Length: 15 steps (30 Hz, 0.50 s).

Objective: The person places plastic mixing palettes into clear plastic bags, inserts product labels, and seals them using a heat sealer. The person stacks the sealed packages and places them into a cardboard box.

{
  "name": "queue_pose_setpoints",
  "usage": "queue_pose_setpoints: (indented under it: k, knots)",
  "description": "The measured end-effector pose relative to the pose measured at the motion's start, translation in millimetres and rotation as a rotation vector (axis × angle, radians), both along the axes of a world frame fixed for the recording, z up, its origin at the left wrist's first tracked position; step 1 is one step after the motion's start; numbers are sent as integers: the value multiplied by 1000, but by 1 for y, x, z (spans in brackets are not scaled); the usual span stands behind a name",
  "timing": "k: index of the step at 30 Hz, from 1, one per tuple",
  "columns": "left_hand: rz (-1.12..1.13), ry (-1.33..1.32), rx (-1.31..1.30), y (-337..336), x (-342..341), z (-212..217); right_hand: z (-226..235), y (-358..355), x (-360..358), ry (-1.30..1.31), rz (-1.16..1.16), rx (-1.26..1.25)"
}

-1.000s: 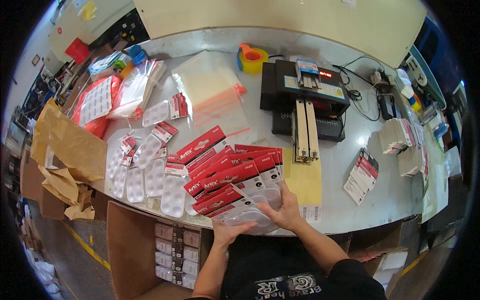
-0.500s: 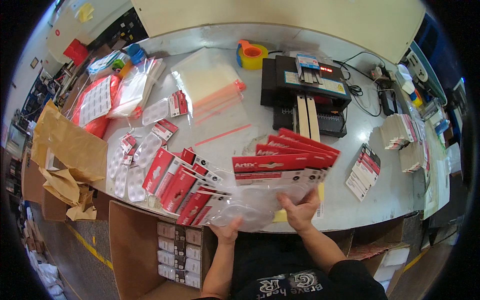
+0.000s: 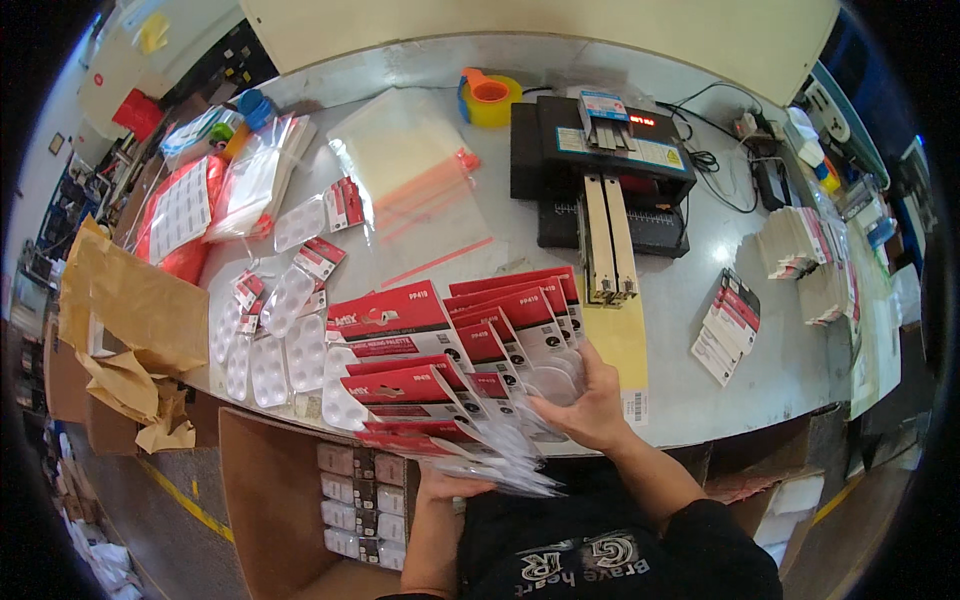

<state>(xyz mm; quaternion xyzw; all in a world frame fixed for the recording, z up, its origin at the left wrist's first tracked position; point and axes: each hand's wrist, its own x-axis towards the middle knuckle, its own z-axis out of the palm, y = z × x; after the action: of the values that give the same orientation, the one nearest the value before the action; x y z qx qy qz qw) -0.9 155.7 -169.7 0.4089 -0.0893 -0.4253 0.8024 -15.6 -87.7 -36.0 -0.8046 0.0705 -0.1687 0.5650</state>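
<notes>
Both my hands are at the table's front edge with clear-bagged white plastic paint palettes, each bag topped by a red-and-white header card. My left hand (image 3: 450, 484) is under the lower palette packs (image 3: 405, 392), its fingers mostly hidden beneath them. My right hand (image 3: 597, 405) grips the clear lower ends of another fan of packs (image 3: 520, 310), thumb on top. The two bunches overlap in front of me, cards tilted away. Left of them, loose white palettes (image 3: 268, 368) and a few small carded packs (image 3: 318, 258) lie on the table.
A black sealing machine (image 3: 600, 160) with two pale bars stands at the back. Clear bags (image 3: 400, 150) and a tape dispenser (image 3: 490, 98) lie left of it. Header cards (image 3: 728, 325) and card stacks (image 3: 800, 245) sit right. An open carton (image 3: 270, 500) of packs stands below the edge.
The right hand's packs have moved left and down onto the left hand's bunch, so the separate fans now overlap. My left hand's packs have tilted, cards facing me more upright. The view has shifted slightly.
</notes>
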Motion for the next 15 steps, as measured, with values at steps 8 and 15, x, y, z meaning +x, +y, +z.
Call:
queue_pose_setpoints:
  k: [8, 15]
  knots:
    - [-75, 70, -93, -24, 24, 24, 0, -8, 7, 6, 343, 458]
    - [-151, -664, 373, -28, 69, 80, 6, -22, 17, -134, 484, -223]
